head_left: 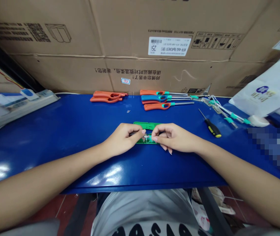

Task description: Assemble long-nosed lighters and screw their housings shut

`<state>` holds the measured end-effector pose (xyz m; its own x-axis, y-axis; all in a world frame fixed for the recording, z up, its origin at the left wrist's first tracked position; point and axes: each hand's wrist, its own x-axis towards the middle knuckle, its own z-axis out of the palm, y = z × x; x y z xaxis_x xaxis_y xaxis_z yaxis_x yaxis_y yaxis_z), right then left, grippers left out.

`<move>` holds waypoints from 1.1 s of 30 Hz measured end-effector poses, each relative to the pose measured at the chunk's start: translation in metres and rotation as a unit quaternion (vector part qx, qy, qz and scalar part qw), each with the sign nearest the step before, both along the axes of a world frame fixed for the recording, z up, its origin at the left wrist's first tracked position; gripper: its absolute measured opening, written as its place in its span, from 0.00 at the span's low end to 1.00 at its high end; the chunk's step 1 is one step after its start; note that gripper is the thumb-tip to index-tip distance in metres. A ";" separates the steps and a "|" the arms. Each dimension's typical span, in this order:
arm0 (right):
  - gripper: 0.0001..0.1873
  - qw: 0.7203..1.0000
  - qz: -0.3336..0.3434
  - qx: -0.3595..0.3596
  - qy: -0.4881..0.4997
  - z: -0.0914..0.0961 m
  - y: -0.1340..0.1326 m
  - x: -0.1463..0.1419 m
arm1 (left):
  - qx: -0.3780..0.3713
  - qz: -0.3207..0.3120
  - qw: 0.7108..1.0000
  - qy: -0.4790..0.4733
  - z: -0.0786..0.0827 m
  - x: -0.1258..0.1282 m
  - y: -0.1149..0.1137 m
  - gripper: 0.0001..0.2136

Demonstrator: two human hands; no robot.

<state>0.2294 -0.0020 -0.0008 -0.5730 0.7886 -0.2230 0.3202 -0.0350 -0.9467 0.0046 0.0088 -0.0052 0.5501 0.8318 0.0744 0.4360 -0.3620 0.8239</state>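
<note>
A small lighter insert (146, 137), with a metal fitting, a thin wire and a turquoise piece, lies between my two hands over a green lighter shell half (141, 141). My left hand (123, 139) pinches the insert's left end, a clear part mostly hidden by the fingers. The fingertips of my right hand (174, 137) close on the turquoise end; its far side is hidden. Just behind, the other green shell half (144, 125) lies on the blue table, partly covered by my right fingers.
Orange lighter shells (107, 96) lie at the back left of centre. Several assembled lighters (157, 98) rest at the back. Metal tubes with turquoise parts (220, 106), a screwdriver (212, 127) and a white bag (263, 88) are on the right. A power strip (43, 98) sits left; a cardboard box (125, 42) stands behind.
</note>
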 end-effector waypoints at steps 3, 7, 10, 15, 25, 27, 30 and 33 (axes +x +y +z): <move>0.13 1.000 0.001 -0.002 -0.002 0.001 0.000 0.000 | 0.003 -0.002 1.000 0.001 -0.001 0.000 0.000 0.19; 0.15 1.000 -0.005 -0.005 -0.002 0.000 0.000 0.000 | 0.009 -0.004 1.000 0.005 -0.003 -0.001 0.001 0.19; 0.16 1.000 -0.007 -0.005 0.001 0.000 0.000 0.000 | 0.008 -0.004 1.000 0.006 -0.003 -0.001 0.001 0.20; 0.17 1.000 -0.006 -0.008 0.006 -0.001 0.000 0.000 | 0.006 -0.005 1.000 0.004 -0.003 0.000 0.000 0.20; 0.16 1.000 -0.008 -0.006 0.000 0.000 0.000 0.000 | 0.008 -0.006 1.000 0.002 -0.003 0.000 0.001 0.20; 0.16 1.000 -0.006 -0.006 0.000 0.000 0.000 0.000 | 0.009 -0.006 1.000 0.003 -0.003 0.000 0.001 0.20; 0.16 1.000 -0.007 -0.008 0.001 0.001 0.000 0.000 | 0.009 -0.006 1.000 0.005 -0.003 0.000 0.001 0.20; 0.17 1.000 -0.008 -0.010 0.002 0.001 0.000 0.000 | 0.009 -0.006 1.000 0.004 -0.003 0.000 0.001 0.19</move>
